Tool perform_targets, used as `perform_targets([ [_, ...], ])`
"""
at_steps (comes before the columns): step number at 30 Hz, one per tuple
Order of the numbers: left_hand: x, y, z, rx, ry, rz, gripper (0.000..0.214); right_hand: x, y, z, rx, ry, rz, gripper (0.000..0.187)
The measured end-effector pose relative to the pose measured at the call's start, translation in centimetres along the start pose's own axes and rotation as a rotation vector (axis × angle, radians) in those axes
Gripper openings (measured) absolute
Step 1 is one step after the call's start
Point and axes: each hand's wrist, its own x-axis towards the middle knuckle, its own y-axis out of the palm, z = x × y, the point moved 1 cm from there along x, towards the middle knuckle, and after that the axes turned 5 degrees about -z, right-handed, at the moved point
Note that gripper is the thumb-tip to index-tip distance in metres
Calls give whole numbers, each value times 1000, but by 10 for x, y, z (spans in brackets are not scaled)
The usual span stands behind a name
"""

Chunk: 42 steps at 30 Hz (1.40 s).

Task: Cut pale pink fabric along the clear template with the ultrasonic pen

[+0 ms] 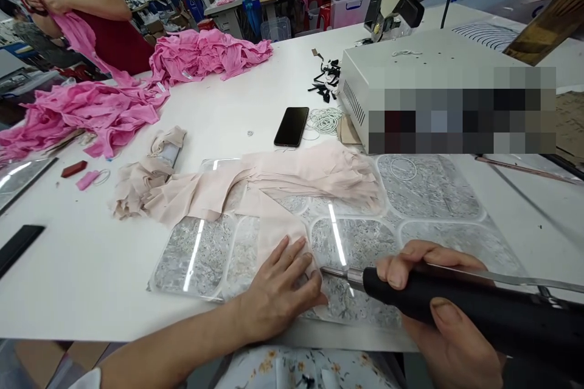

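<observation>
My left hand (285, 292) lies on the end of a pale pink fabric strip (278, 225), pressing it down with its fingers somewhat spread. The strip runs back to a layered stack of the same fabric (314, 170). My right hand (438, 298) is wrapped round a thick black pen-shaped handheld tool (410, 289) with a slim metal tip. That tip points left and is at the strip's edge, close to my left fingers; whether it touches the fabric I cannot tell. Under both lies a glossy grey marble-patterned mat (351, 243).
Behind the mat are a phone (291, 126), coiled pale cord (325, 121), black scraps (326, 79) and a white metal box (410, 61). Bright pink garments (104, 109) lie at left, where a person in red (109, 18) handles one. A black bar (20, 246) lies on the near left.
</observation>
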Motion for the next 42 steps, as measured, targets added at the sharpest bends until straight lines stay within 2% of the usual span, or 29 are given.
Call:
perform_targets([
  [26,2,-3,3,-35,51,-15,23,-2,-3,-1,19,20,-5,20],
  [33,3,-2,3,-37,50,-40,22,-1,-3,4,25,24,-43,20],
  [42,3,-4,2,-7,57,-21,21,-2,5,11,-44,21,32,18],
])
